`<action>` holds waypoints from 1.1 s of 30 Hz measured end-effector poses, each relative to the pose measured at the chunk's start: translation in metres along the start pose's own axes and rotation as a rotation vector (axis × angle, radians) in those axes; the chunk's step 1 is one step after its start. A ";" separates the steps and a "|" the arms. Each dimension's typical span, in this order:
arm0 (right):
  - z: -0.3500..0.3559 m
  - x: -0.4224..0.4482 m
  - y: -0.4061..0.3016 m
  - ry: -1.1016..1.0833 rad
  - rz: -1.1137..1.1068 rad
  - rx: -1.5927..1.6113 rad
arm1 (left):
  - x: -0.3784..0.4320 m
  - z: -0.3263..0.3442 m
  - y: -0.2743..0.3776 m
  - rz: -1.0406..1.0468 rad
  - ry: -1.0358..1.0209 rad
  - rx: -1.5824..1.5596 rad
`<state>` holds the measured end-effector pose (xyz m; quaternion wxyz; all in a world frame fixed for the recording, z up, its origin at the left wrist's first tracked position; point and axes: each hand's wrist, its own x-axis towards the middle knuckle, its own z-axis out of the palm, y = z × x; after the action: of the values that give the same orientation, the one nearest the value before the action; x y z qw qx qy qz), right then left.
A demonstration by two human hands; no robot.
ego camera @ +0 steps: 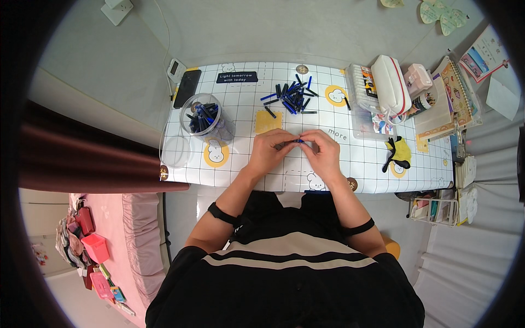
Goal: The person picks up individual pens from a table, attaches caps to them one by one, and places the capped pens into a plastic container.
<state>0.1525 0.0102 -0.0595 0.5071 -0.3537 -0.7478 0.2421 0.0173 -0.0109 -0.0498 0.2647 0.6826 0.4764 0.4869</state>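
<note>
My left hand (268,149) and my right hand (324,149) meet fingertip to fingertip over the desk. Between them they pinch a small dark blue piece (301,141), mostly covered by the fingers. Beyond my hands lies a loose pile of short blue and black tubes (293,96), which look like pen caps or ink cartridges. To the left of my left hand stands a clear plastic jar (225,127), partly filled with similar tubes (203,117). Its round clear lid (176,151) appears to lie near the desk's left edge.
A black phone (187,89) and a small white device (176,70) with a cable occupy the back left. At right are a clear plastic case (361,127), a white pencil case (389,84), notebooks (457,94) and a crumpled yellow-and-black glove (398,153). A grid-patterned cover (242,176) spans the desk.
</note>
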 end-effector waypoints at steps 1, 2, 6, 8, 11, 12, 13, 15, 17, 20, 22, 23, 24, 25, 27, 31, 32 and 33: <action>0.000 0.000 -0.001 -0.001 0.002 0.002 | 0.000 0.000 0.000 -0.001 -0.001 0.008; 0.000 0.000 -0.002 -0.002 0.003 0.004 | 0.000 0.000 0.000 -0.001 -0.002 0.015; -0.002 0.001 -0.007 -0.030 0.066 0.012 | -0.001 0.000 0.001 -0.009 0.013 -0.022; -0.003 0.001 -0.009 -0.037 0.072 0.003 | 0.000 0.000 0.001 0.009 0.011 -0.017; -0.004 0.001 -0.013 -0.060 0.129 0.005 | -0.001 0.000 0.000 0.016 0.023 -0.036; -0.004 0.001 -0.014 -0.064 0.141 -0.016 | -0.001 -0.001 0.001 0.007 0.019 -0.032; -0.004 0.001 -0.014 -0.067 0.148 -0.026 | -0.001 -0.001 0.001 0.002 0.017 -0.031; -0.002 0.000 -0.011 -0.043 0.138 -0.031 | -0.002 0.000 -0.001 -0.032 0.010 -0.047; 0.000 -0.001 -0.007 -0.016 0.123 -0.027 | -0.002 0.000 0.000 -0.060 0.003 -0.065; 0.001 0.000 -0.001 0.031 0.032 -0.069 | 0.000 -0.001 0.002 -0.113 -0.010 -0.097; 0.001 0.000 -0.001 0.027 0.095 -0.036 | 0.001 -0.001 0.002 -0.128 -0.012 -0.090; 0.001 0.000 -0.002 0.027 0.116 -0.024 | 0.002 0.000 0.002 -0.132 -0.013 -0.088; 0.000 0.001 -0.002 0.015 0.158 -0.010 | 0.002 0.000 0.002 -0.140 -0.011 -0.091; -0.001 0.002 -0.004 0.009 0.176 -0.004 | 0.003 0.001 0.002 -0.141 -0.009 -0.094; -0.002 0.002 -0.006 -0.013 0.202 -0.033 | 0.005 0.002 0.003 -0.145 -0.012 -0.080; -0.006 0.002 -0.007 -0.031 0.091 -0.131 | 0.008 0.003 0.009 -0.070 -0.042 0.037; -0.007 0.001 -0.008 -0.030 0.052 -0.151 | 0.009 0.003 0.011 -0.045 -0.050 0.071; -0.009 0.001 -0.010 -0.023 0.001 -0.157 | 0.008 0.001 0.015 -0.028 -0.075 0.112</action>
<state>0.1580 0.0050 -0.0482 0.4691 -0.3900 -0.7701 0.1868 0.0251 -0.0091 -0.0347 0.2506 0.7073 0.5023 0.4296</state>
